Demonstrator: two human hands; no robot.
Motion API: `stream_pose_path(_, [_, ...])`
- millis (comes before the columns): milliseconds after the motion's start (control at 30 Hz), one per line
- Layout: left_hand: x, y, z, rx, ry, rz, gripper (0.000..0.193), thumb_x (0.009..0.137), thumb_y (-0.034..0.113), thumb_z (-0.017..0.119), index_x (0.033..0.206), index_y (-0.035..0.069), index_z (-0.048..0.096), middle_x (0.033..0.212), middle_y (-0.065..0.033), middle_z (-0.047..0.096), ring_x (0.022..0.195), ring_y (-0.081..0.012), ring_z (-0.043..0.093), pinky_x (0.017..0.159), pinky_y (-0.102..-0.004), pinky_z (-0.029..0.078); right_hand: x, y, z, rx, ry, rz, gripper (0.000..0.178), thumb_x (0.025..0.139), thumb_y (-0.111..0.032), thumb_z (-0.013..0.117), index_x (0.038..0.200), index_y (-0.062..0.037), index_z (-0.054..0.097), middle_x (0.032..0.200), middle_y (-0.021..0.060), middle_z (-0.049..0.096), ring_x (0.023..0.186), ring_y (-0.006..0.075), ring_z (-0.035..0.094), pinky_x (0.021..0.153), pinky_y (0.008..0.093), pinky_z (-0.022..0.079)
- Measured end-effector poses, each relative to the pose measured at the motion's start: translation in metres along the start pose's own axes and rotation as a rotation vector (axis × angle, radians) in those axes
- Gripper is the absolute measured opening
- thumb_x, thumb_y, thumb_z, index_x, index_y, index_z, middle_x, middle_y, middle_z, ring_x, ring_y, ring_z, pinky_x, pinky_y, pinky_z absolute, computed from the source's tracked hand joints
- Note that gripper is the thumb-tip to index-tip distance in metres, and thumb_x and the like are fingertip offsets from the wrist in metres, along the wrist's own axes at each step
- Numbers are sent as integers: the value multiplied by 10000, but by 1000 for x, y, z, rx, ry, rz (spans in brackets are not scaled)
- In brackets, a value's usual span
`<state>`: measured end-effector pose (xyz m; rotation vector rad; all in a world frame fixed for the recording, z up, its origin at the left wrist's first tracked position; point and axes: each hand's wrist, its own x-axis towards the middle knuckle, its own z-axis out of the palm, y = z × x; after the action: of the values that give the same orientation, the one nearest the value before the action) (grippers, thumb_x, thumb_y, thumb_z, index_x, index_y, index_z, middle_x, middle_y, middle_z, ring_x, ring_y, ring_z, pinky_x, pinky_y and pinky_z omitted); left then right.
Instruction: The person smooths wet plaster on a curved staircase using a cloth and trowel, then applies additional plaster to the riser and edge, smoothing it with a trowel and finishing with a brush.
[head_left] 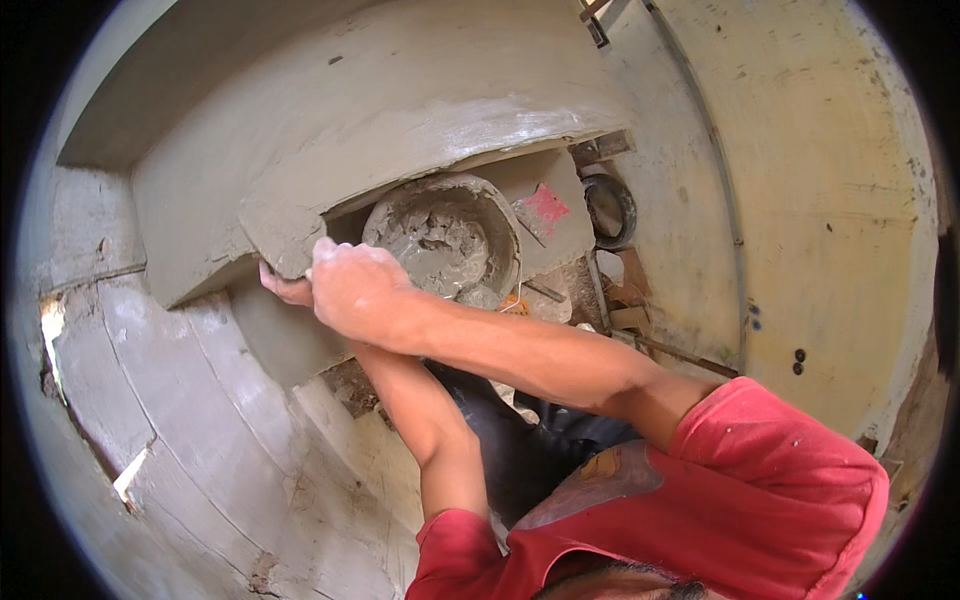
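Note:
My right hand is closed in a fist at the front edge of a grey plastered ledge. It grips a flat, mortar-coated trowel, whose blade lies against the ledge's edge; the handle is hidden in the fist. Crossing beneath the right forearm, my left arm reaches up to the same spot. Most of my left hand is covered by the right one; the fingers that show are stretched out beside the trowel, just under the ledge. Right of the hands stands a round basin of wet grey mortar.
Under the ledge beside the basin is a grey board with a red patch. Farther right lie a black round container and scraps of rubble. A yellowish panel stands at right, grey planks at left. My legs are below my arms.

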<state>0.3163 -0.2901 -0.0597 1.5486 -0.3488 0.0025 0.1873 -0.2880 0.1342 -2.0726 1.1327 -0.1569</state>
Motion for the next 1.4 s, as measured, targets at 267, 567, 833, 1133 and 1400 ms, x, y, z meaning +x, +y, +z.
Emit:
stream_pose_path(267, [-10,16,-5,368,-53,42,397,764,101,946,1046,-54,714,1144,-128,598,744,-232,657,700,-403,552,-74,162,-117,-692,204,188,306,1016,-288,659,1101,0,719,1002,202,700,931,384,766,803,506,634])
stream_pose_path(567, [-10,32,-1,369,-63,-7,531,756,111,960,1215,-42,740,1020,-105,654,682,-234,647,653,-410,525,-70,139,-103,-130,361,620,497,1106,-400,568,1112,85,678,1025,385,728,997,522,742,862,598,587])
stream_pose_path(833, [-14,36,-13,346,-133,154,380,899,265,874,1110,-27,753,1113,-131,696,916,-275,720,805,-421,589,33,-43,52,-324,-118,-356,353,1006,-233,572,1064,39,789,1240,363,704,1222,517,686,1107,696,458])
stream_pose_path(1133, [-11,42,-2,492,-121,-26,406,868,220,899,1123,-52,737,1023,-150,675,884,-294,730,795,-448,607,-32,56,-13,-203,197,153,282,1070,-235,530,1162,13,626,1087,260,738,950,430,772,824,535,624])
stream_pose_path(1400, [-5,30,-7,571,-115,120,386,804,174,951,983,-79,721,974,-178,672,771,-326,721,698,-448,588,-184,156,-151,-396,270,652,463,1093,-419,617,1077,42,656,859,329,722,863,530,729,776,605,567])
